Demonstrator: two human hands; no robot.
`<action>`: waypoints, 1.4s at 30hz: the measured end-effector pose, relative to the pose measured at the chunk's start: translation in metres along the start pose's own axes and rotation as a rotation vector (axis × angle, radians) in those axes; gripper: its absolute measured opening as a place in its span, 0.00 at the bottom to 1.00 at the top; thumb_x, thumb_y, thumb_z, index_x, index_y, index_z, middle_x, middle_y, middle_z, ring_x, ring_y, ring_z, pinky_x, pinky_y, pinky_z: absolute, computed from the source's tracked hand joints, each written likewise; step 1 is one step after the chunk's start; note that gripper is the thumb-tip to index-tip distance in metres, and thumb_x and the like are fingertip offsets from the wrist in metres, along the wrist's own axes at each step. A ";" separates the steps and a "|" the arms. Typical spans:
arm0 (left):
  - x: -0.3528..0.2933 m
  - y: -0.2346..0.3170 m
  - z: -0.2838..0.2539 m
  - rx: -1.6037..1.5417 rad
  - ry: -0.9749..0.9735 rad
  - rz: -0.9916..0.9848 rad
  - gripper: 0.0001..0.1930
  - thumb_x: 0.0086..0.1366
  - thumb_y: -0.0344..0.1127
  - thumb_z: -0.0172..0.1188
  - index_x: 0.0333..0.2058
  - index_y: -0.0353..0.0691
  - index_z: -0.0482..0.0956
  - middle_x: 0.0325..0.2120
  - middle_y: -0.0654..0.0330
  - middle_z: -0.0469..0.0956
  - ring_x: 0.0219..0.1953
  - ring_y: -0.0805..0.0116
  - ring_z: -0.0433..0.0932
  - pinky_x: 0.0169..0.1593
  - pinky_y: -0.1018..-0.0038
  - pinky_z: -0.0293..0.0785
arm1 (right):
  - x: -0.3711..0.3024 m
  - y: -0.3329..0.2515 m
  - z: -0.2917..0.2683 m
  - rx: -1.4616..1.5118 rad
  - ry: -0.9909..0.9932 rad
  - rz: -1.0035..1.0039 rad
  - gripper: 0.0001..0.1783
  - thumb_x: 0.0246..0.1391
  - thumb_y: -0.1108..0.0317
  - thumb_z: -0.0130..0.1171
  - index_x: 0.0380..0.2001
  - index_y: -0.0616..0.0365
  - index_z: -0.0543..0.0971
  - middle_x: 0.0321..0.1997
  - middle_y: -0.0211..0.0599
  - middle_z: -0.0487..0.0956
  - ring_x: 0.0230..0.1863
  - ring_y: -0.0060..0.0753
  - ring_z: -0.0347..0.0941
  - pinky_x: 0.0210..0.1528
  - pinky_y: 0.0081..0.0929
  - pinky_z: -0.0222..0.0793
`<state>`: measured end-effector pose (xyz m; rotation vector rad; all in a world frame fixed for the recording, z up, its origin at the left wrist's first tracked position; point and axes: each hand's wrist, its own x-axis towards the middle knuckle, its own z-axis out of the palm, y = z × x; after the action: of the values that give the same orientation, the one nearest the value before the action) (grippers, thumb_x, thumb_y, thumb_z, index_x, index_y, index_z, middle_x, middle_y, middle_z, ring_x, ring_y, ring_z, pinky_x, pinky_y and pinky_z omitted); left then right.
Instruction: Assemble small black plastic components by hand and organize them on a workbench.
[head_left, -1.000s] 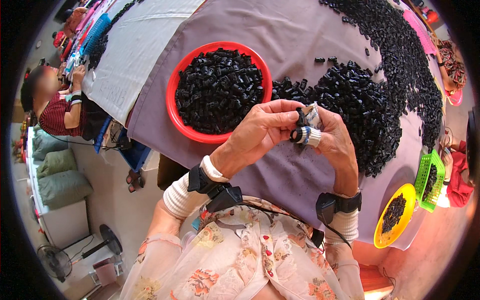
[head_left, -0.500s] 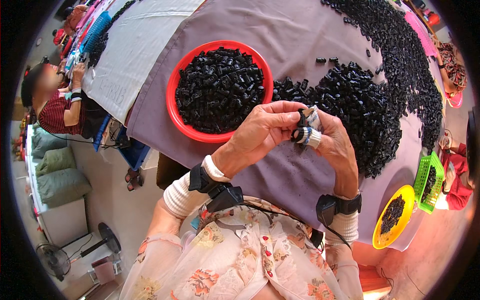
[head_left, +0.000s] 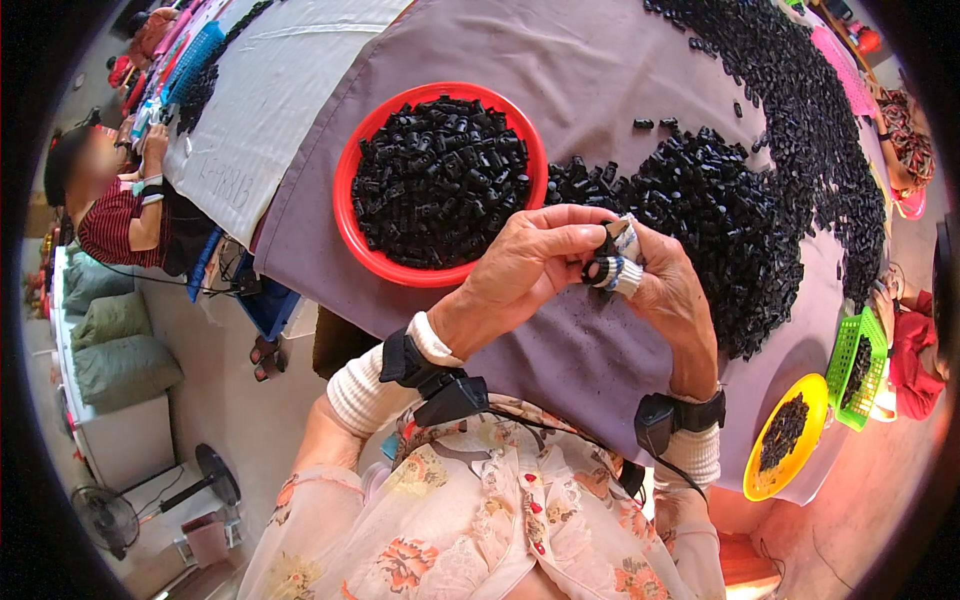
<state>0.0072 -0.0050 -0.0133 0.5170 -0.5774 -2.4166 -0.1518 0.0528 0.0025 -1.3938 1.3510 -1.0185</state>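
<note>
My two hands meet above the grey cloth, in front of a heap of small black plastic pieces [head_left: 705, 230]. Thumb and fingers of my left hand [head_left: 520, 260] are pinched on a small black plastic piece [head_left: 609, 243], mostly covered by the fingers. My right hand [head_left: 672, 290] is curled closed against it from the other side. White knitted finger covers [head_left: 628, 277] with dark stripes wrap its fingertips, and whatever lies inside its grip is hidden. Just beyond my left hand stands a round red basin [head_left: 344, 200], filled with the same black pieces.
More black pieces [head_left: 800, 130] spread along the table's right side. A yellow plate [head_left: 760, 478] and a green basket [head_left: 850, 405] hold some at the right edge. Co-workers sit at left [head_left: 120, 225] and right [head_left: 915, 340]. Fans [head_left: 108, 522] and sacks [head_left: 125, 370] stand at lower left.
My hands stay together in nearly the same place, with a slight shift of the fingers around the black piece. At right, the co-worker in red has moved a hand up beside the green basket.
</note>
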 end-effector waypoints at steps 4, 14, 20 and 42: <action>0.001 0.002 0.001 0.041 0.008 0.013 0.13 0.59 0.27 0.53 0.43 0.31 0.72 0.36 0.57 0.76 0.37 0.72 0.75 0.42 0.76 0.72 | 0.001 -0.008 -0.001 0.030 -0.015 0.125 0.09 0.46 0.67 0.57 0.29 0.60 0.73 0.18 0.25 0.69 0.19 0.14 0.61 0.20 0.18 0.58; 0.005 -0.001 0.000 -0.082 -0.062 0.026 0.12 0.60 0.28 0.52 0.43 0.32 0.71 0.35 0.57 0.76 0.36 0.72 0.76 0.41 0.75 0.73 | 0.002 -0.018 -0.006 0.227 0.012 0.261 0.11 0.45 0.62 0.62 0.30 0.56 0.75 0.16 0.17 0.66 0.15 0.10 0.58 0.15 0.14 0.51; 0.002 0.000 0.003 -0.112 -0.051 -0.004 0.13 0.61 0.28 0.50 0.44 0.32 0.70 0.36 0.56 0.76 0.36 0.71 0.76 0.42 0.73 0.73 | 0.003 -0.012 -0.004 0.236 0.011 0.193 0.15 0.41 0.59 0.66 0.30 0.55 0.76 0.15 0.17 0.66 0.13 0.09 0.56 0.13 0.12 0.48; 0.001 -0.002 0.001 -0.075 0.003 -0.004 0.12 0.60 0.27 0.51 0.44 0.33 0.70 0.37 0.57 0.76 0.36 0.72 0.76 0.41 0.76 0.73 | 0.002 -0.007 -0.003 0.167 -0.006 0.196 0.13 0.42 0.62 0.64 0.30 0.56 0.75 0.15 0.18 0.67 0.12 0.07 0.57 0.10 0.09 0.48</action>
<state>0.0051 -0.0039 -0.0136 0.4900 -0.4824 -2.4302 -0.1525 0.0505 0.0096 -1.1168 1.3369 -0.9718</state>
